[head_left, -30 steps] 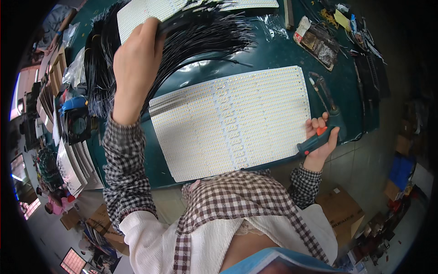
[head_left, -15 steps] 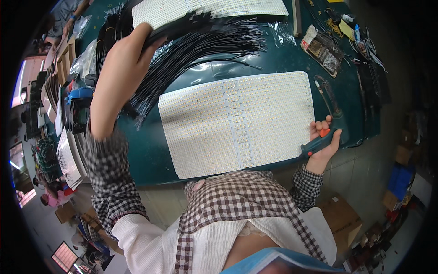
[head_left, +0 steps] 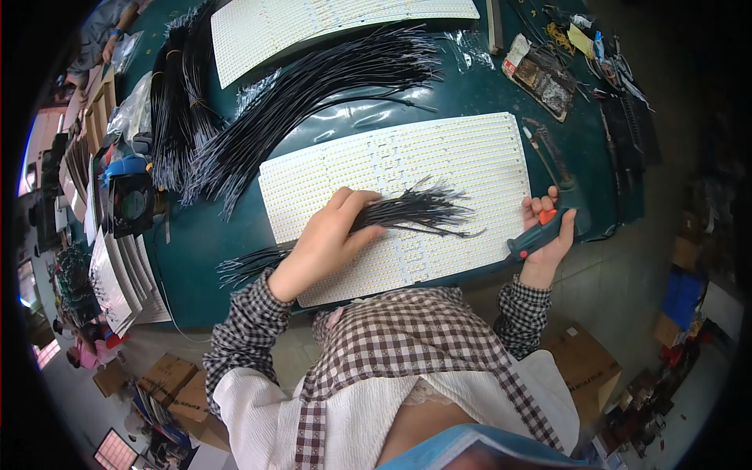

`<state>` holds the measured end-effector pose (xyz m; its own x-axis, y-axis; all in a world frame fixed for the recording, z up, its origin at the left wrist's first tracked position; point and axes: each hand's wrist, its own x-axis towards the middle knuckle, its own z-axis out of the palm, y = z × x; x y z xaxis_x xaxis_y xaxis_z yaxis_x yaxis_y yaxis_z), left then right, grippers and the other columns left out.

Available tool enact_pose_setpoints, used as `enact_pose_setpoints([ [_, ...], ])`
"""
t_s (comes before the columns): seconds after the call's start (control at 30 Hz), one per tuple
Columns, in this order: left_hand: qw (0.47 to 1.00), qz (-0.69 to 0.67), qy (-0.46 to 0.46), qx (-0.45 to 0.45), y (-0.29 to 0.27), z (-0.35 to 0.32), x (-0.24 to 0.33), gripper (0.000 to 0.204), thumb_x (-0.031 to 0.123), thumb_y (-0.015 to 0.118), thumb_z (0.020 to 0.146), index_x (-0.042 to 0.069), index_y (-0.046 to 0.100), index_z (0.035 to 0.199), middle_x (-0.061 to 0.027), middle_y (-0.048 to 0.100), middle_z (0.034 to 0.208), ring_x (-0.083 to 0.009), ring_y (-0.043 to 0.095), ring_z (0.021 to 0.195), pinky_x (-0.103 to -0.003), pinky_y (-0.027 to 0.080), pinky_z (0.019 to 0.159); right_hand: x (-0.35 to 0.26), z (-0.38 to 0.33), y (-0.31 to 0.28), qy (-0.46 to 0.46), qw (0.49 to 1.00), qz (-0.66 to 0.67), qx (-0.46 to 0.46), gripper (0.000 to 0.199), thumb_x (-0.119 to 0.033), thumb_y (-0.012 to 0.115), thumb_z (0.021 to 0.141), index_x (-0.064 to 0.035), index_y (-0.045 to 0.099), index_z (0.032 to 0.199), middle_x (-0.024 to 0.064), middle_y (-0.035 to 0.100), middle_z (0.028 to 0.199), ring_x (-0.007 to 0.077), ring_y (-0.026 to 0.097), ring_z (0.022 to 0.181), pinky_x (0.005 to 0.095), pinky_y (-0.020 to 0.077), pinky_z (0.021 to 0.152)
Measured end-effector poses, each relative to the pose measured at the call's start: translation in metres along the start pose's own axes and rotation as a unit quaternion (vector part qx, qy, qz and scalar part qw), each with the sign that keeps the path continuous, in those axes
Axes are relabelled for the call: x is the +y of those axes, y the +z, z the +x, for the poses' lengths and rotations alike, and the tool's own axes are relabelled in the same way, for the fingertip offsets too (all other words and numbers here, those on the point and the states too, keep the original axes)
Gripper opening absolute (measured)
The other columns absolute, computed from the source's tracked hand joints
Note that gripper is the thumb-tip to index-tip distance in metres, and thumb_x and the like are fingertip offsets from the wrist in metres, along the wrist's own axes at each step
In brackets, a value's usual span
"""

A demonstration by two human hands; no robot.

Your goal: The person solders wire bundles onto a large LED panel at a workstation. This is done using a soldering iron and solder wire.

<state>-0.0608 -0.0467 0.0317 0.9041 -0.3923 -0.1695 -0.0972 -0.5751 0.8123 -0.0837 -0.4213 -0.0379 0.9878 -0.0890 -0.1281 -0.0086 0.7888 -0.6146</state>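
My left hand (head_left: 329, 243) is closed around a small bundle of black wires (head_left: 427, 210). It is over the left middle of a white LED circuit board panel (head_left: 478, 164), which lies on the table in front of me. The wires' pale tips fan out to the right, and their other ends stick out left past my wrist. My right hand (head_left: 552, 235) grips a dark green soldering gun (head_left: 526, 244) with an orange trigger, at the panel's right edge. Its thin front end points away from me. A larger pile of black wires (head_left: 313, 94) lies beyond the panel.
Another white LED panel (head_left: 329, 23) lies at the far side of the green table (head_left: 211, 286). Tied wire bundles (head_left: 176, 102) and a small black fan (head_left: 131, 205) are on the left. At the far right sits a stained tray (head_left: 540, 77). Another person's arm (head_left: 110, 47) shows far left.
My left hand has come from above the wire pile down toward me and right, bringing a bundle of wires over the near panel. My right hand keeps its hold on the soldering gun.
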Motion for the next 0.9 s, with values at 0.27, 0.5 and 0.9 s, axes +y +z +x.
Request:
enact_pose_setpoints([
  [0.27, 0.993, -0.103, 0.007, 0.053, 0.009, -0.007, -0.011, 0.012, 0.007, 0.070, 0.090, 0.001, 0.071, 0.100, -0.0123, 0.065, 0.092, -0.0288, 0.065, 0.084, -0.035, 0.053, 0.075, -0.016, -0.005, 0.019, 0.020, 0.998, -0.064, 0.007, 0.057, -0.042, 0.058, 0.100, 0.0036, 0.052, 0.133, 0.0084, 0.066, 0.099, 0.0233, 0.063, 0.100, 0.0454, 0.0471, 0.103],
  [0.5, 0.987, -0.017, -0.011, 0.161, -0.013, 0.012, -0.014, 0.008, 0.003, 0.069, 0.089, 0.000, 0.073, 0.095, -0.0120, 0.067, 0.089, -0.0254, 0.068, 0.075, -0.032, 0.054, 0.067, -0.026, -0.002, 0.062, -0.007, 0.976, -0.219, -0.008, 0.055, -0.035, 0.061, 0.098, 0.0077, 0.053, 0.132, 0.0125, 0.068, 0.100, 0.0263, 0.066, 0.099, 0.0461, 0.0507, 0.099],
  [0.9, 0.962, 0.234, -0.043, 0.131, -0.029, 0.013, -0.022, 0.021, 0.008, 0.069, 0.088, 0.002, 0.063, 0.107, -0.0144, 0.062, 0.098, -0.0334, 0.063, 0.085, -0.040, 0.050, 0.072, -0.029, 0.000, 0.100, -0.034, 0.915, -0.402, -0.004, 0.055, -0.030, 0.065, 0.094, 0.0107, 0.055, 0.130, 0.0138, 0.068, 0.100, 0.0267, 0.067, 0.095, 0.0441, 0.0534, 0.091],
])
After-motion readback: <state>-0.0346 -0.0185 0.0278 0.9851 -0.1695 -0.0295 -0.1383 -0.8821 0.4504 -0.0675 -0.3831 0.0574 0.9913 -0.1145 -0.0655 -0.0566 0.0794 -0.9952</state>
